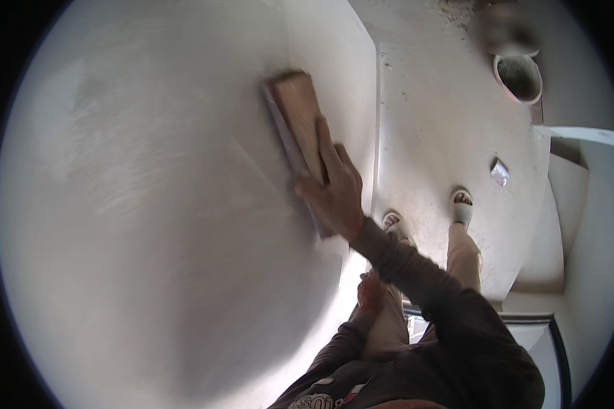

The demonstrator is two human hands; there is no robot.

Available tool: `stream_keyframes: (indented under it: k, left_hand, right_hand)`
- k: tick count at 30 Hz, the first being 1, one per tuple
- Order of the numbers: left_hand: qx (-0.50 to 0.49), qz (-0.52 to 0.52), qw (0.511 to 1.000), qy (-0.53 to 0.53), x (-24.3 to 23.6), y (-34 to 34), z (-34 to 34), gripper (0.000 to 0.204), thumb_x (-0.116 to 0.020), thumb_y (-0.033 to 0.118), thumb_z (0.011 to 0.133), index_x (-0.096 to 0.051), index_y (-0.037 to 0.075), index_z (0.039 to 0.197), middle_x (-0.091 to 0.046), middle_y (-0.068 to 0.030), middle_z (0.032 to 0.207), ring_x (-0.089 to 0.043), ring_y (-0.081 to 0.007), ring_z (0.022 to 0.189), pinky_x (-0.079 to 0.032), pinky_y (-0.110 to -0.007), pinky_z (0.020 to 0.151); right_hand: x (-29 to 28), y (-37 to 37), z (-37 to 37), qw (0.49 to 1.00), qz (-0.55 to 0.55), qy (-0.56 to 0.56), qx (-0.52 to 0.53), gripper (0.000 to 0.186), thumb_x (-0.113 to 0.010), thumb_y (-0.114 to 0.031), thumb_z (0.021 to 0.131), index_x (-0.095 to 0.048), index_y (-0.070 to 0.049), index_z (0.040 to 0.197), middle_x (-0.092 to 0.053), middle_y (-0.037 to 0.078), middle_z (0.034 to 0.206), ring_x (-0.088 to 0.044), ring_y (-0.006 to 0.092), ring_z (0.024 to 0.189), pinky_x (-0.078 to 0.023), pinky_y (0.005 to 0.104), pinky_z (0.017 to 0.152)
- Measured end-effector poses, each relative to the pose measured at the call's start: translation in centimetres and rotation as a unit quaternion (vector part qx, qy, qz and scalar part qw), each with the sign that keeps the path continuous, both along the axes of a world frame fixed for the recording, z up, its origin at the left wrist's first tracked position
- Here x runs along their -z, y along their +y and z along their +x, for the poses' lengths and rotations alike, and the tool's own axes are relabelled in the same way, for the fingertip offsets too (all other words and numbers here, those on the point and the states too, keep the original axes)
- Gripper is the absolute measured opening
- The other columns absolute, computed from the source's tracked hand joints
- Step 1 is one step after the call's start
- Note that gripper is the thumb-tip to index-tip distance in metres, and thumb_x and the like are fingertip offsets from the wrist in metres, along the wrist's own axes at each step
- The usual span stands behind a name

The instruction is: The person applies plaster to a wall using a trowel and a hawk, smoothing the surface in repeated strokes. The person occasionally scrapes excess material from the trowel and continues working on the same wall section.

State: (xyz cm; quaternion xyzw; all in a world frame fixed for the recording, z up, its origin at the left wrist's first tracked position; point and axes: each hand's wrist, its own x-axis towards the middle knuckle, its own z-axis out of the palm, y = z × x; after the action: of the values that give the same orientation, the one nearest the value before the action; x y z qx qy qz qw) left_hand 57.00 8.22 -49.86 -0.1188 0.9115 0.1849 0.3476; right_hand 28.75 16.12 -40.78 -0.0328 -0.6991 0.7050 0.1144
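My right hand is wrapped around a long wooden sanding block, thumb on one side and fingers on the other. A thin greyish-purple sheet, perhaps sandpaper, covers the block's face, which lies against a pale plastered wall. The block is tilted, its top end leaning left. Faint scuffs and smooth patches mark the wall. Lower down, close to my body, my left hand is closed. Whether anything is inside it is hidden, though a small pale bit shows at its top.
On the floor to the right lies a small shiny packet. A white-rimmed bucket with dark contents stands at the far right, beside a blurred round container. My sandalled feet stand near the wall's base. A dark-framed opening is at lower right.
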Motion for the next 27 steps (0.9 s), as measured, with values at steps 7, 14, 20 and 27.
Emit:
stream_keyframes:
  k: [7,14,20,27]
  left_hand:
    - [0.023,0.008,0.999,0.043,3.0,-0.7,1.1,0.029,-0.066,0.021,0.097,-0.054,0.003,0.116,-0.068,-0.0223,0.103,-0.066,-0.0442,0.094,-0.052,-0.051,0.080]
    - [-0.029,0.055,0.989,0.131,3.0,-2.0,2.6,0.033,-0.063,0.008,0.092,-0.053,0.001,0.122,-0.064,-0.0228,0.104,-0.064,-0.0425,0.095,-0.052,-0.051,0.081]
    - [0.046,-0.029,0.997,0.061,3.2,-0.5,0.5,0.033,-0.066,0.009,0.091,-0.052,0.001,0.120,-0.059,-0.0207,0.107,-0.062,-0.0416,0.099,-0.053,-0.050,0.083]
    - [0.013,-0.070,0.996,0.048,3.8,-1.9,2.5,0.038,-0.067,0.012,0.092,-0.052,-0.001,0.124,-0.059,-0.0209,0.109,-0.061,-0.0411,0.102,-0.051,-0.049,0.087]
  right_hand:
    - [7.8,2.7,-6.9,0.977,-0.020,-0.203,0.053,0.090,-0.069,-0.029,0.088,-0.024,-0.011,0.163,-0.060,0.017,0.104,-0.064,0.0312,0.087,-0.052,0.0437,0.079]
    - [3.4,-1.3,1.3,0.994,-0.004,-0.105,0.009,0.098,-0.077,-0.025,0.076,-0.032,-0.014,0.162,-0.060,0.015,0.101,-0.064,0.0331,0.093,-0.052,0.0438,0.083]
    - [14.5,2.2,-4.8,0.948,-0.070,-0.306,0.052,0.089,-0.068,-0.037,0.089,-0.025,-0.013,0.163,-0.064,0.018,0.112,-0.067,0.0328,0.100,-0.054,0.0447,0.087]
    - [8.5,-2.0,2.1,0.980,-0.032,-0.194,0.014,0.098,-0.074,-0.028,0.081,-0.024,-0.015,0.164,-0.062,0.018,0.110,-0.067,0.0345,0.094,-0.054,0.0448,0.084]
